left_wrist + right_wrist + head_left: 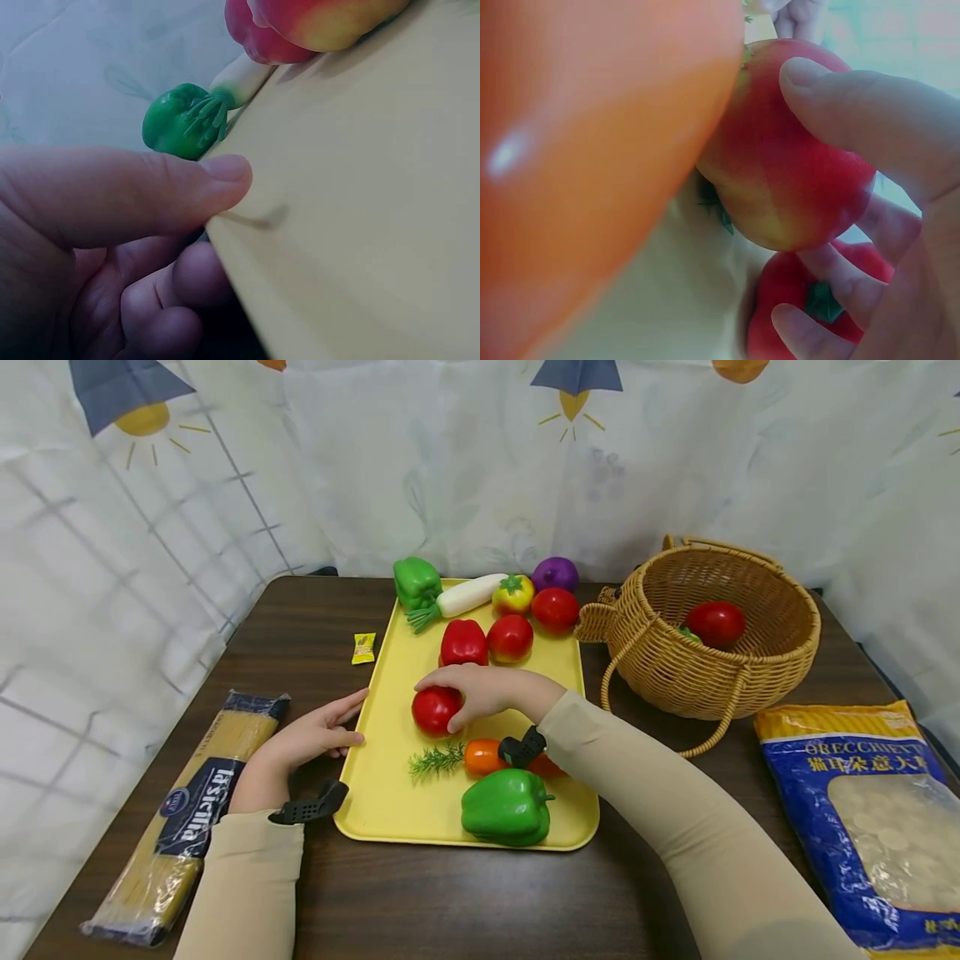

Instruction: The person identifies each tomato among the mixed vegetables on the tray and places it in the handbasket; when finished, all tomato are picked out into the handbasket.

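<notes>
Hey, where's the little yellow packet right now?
In the head view, the packet lies on the table, left of the tray and beyond the left hand.

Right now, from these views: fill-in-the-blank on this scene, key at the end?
The left hand holds the edge of a yellow ____.
The right hand grips a round, mostly ____ fruit.
The pepper nearest the person is ____.
In the head view, the wicker basket stands on the ____ side.

Missing words: tray; red; green; right.

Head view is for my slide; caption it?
Right hand grips a red fruit; left hand holds a yellow tray by its rim.
</notes>
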Demonstrator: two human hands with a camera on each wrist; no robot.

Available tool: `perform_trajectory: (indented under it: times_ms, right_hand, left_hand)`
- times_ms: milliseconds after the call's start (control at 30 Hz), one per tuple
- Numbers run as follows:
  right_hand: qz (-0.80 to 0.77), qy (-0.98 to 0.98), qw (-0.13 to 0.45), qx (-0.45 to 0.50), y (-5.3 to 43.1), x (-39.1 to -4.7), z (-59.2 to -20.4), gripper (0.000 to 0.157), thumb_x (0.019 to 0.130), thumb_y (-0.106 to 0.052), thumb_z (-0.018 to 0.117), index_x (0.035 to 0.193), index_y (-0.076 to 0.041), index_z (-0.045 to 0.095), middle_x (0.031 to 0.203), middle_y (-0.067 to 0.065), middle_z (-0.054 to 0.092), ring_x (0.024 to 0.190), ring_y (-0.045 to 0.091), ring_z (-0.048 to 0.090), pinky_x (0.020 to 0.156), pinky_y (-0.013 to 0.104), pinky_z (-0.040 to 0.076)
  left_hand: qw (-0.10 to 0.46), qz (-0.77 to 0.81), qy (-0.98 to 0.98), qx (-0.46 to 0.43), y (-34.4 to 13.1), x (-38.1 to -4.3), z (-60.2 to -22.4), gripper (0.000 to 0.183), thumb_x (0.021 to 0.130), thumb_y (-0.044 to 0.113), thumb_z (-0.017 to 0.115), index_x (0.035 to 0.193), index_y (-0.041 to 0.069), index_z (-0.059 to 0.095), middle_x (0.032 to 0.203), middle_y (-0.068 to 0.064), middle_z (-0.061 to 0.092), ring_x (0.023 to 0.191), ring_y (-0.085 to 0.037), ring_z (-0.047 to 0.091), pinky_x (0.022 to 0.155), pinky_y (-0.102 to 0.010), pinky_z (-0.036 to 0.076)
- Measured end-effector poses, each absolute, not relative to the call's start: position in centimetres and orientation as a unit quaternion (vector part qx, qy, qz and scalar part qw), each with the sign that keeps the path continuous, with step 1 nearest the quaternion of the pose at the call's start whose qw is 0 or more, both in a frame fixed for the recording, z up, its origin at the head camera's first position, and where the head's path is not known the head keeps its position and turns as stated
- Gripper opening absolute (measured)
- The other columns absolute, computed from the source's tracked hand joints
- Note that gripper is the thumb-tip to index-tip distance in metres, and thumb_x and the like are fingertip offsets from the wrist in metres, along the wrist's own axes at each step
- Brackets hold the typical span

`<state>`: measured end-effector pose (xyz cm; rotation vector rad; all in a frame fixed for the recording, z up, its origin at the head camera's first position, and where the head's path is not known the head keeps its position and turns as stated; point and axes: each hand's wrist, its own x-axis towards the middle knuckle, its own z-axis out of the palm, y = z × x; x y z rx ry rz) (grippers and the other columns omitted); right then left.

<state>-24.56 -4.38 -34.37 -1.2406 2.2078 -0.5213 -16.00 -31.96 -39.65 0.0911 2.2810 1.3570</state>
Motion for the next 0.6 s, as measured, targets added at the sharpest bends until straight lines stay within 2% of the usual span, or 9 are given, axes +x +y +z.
perform_trajectory:
  times_ms: [600]
  right_hand:
    - [-0.221,0.829,0.254,-0.447,-3.81,-24.10,-33.70,0.065,0.078,-0.023,0.070,0.136,-0.021,0.040,0.139,-0.001,0.039,0.126,0.016,0.036,0.104,0.034,0.032]
  left_hand:
    - [0.243,0.508,0.826,0.036,-31.77,-15.84,-39.56,0.078,0.088,0.017,0.057,0.148,0.014,0.007,0.150,-0.015,0.015,0.063,-0.012,0.050,0.059,-0.025,0.042]
